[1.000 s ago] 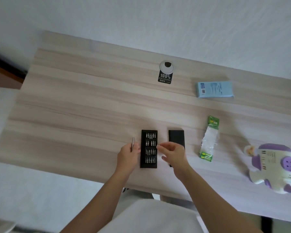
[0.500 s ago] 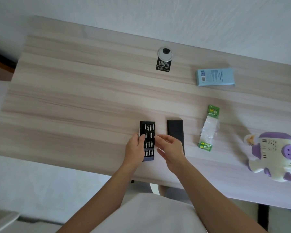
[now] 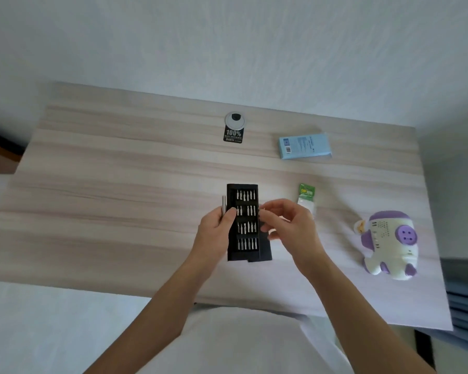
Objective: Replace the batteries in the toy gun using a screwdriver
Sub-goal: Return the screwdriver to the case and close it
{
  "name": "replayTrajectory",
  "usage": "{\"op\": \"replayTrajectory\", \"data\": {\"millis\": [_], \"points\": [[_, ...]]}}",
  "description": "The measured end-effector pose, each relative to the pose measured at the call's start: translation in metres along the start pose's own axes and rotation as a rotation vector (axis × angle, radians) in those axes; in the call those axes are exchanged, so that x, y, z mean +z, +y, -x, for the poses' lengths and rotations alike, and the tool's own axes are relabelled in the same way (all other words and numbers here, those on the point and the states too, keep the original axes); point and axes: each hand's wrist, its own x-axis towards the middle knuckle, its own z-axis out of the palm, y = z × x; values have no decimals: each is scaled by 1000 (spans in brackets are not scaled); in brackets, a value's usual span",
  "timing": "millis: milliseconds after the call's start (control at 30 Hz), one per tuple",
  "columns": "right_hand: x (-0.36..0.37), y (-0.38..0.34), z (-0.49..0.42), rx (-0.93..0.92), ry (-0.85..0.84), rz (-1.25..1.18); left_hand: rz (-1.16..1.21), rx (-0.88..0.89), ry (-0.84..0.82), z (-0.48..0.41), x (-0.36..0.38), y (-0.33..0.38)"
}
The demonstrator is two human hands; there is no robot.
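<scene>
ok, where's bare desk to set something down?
Widest: desk left of the left hand. Also the band between cable grommet and bit tray. Crowded around the right hand and battery pack; narrow gap before the toy gun.

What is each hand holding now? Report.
Left hand: grips the screwdriver handle.
Right hand: fingers curled beside the bit tray; contents cannot be told.

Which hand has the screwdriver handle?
The left hand grips the silver screwdriver handle at the left edge of the bit tray; the right hand is at its right edge, without one.
</scene>
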Motion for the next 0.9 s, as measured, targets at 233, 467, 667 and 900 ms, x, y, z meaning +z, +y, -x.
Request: {"op": "replayTrajectory", "data": {"millis": [233, 467, 667, 900], "points": [[-38, -44, 20, -205, -66, 77, 2, 129, -47, 31, 25, 36], [-50, -52, 28, -301, -13, 316, -21, 192, -76, 53, 42, 48], [-54, -50, 32, -348, 32, 390, -21, 221, -83, 62, 49, 51], [-54, -44, 36, -403, 93, 419, 3, 209, -63, 70, 57, 52]]}}
